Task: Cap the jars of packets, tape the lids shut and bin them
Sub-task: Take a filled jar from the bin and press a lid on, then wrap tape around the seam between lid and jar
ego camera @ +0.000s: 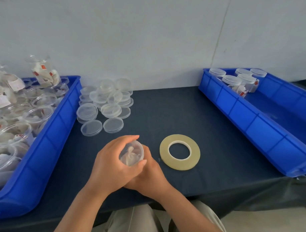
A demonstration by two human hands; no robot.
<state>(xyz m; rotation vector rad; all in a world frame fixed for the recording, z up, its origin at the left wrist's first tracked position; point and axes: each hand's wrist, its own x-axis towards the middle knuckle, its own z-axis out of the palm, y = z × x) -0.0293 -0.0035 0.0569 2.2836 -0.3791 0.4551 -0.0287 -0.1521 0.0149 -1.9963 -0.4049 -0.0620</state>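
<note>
The 2 hands cup a clear jar [132, 154] of packets over the worktop [192, 111]. The left hand [110, 162] curls round its side and the right hand [150, 175] grips from beneath, steadying it for capping; whether a lid already sits on it is hard to tell. The tape roll [180, 152] lies just beside, ready for sealing. Spare lids [105, 103] wait beyond. Uncapped jars [39, 114] fill the left bin [50, 136], capped jars [231, 80] the right bin [244, 116].

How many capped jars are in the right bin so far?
5 capped jars, clustered at the far end of the right bin: two nearer its left wall, three right of them. More may hide behind.
</note>
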